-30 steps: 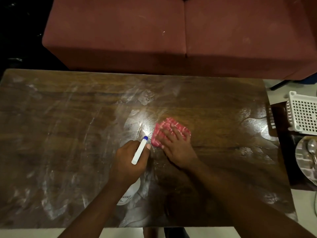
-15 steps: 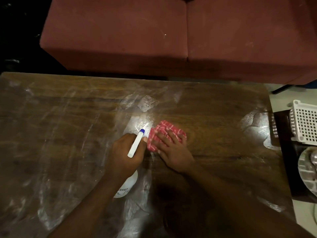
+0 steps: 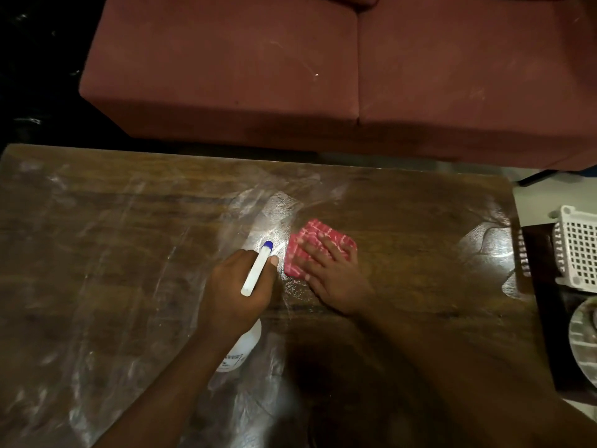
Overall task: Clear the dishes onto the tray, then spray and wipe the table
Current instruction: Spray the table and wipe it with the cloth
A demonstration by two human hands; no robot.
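1. Head view, table (image 3: 403,221): dark wood top, streaked with pale wet smears over its left and middle parts and a patch near the right edge.
2. Head view, left hand (image 3: 235,286): fingers curled round the neck of a spray bottle (image 3: 244,345), thumb tip showing beside the nozzle. The bottle is white with a blue nozzle tip, which points away from the person towards the table's middle. Its round body shows below the wrist, close over the table.
3. Head view, right hand (image 3: 336,279): fingers straight and slightly spread, pressing flat on a cloth (image 3: 311,231).
4. Head view, cloth: pink-red with white flecks, folded to a rough square. It lies on the table near its centre, just beside the nozzle, with its near half under the fingers.
5. Head view, dark tray (image 3: 549,318): just beside the table's right edge. It carries a white lattice basket (image 3: 578,253) and, nearer the person, a pale plate (image 3: 584,344) cut off by the frame.
6. Head view, sofa (image 3: 323,76): dull red, two cushions, beyond the table's far edge.
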